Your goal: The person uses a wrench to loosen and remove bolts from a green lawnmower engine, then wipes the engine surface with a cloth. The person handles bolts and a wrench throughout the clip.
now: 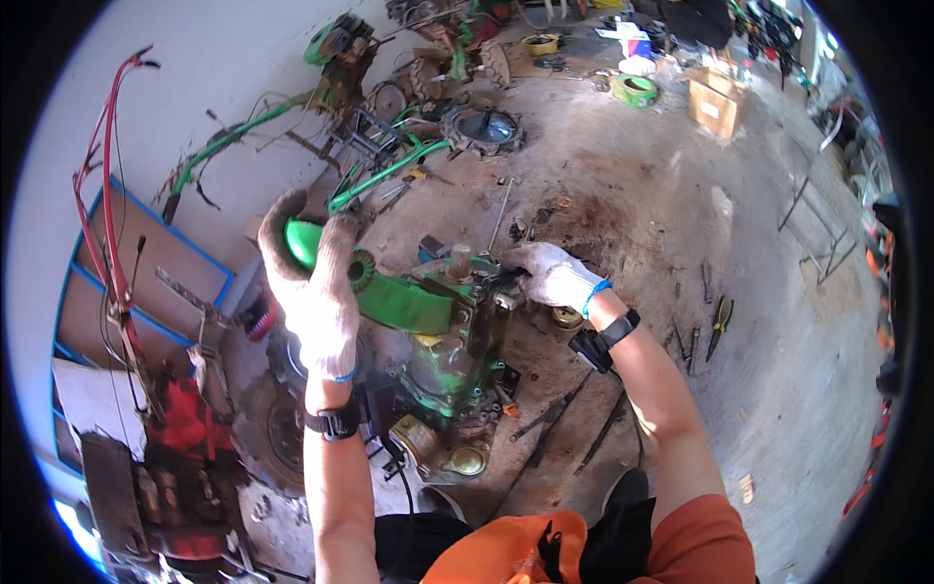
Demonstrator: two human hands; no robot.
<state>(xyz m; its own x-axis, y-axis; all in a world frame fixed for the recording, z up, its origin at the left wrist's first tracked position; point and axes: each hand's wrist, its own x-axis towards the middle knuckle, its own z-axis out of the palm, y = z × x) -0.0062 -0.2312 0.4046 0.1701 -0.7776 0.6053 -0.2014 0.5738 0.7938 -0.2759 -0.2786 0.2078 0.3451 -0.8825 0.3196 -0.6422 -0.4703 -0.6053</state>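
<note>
A green engine (438,375), oily and worn, stands on the floor in front of me. My left hand (316,302), in a white work glove with soiled fingers, wraps its thumb and fingers round a rounded green cap (304,241). Just beside that hand a curved green cover (413,306) reaches toward the engine's top; whether it joins the cap is hidden. My right hand (553,274), gloved as well, is closed against the far right side of the engine, next to dark parts. What its fingers grip there cannot be made out.
Pliers (720,326) and other tools lie at the right. A brass-coloured round part (567,317) sits under my right wrist. Red machinery (190,438) and a tyre (270,433) crowd the left. Farther off are a wheel (484,129) and a cardboard box (717,102).
</note>
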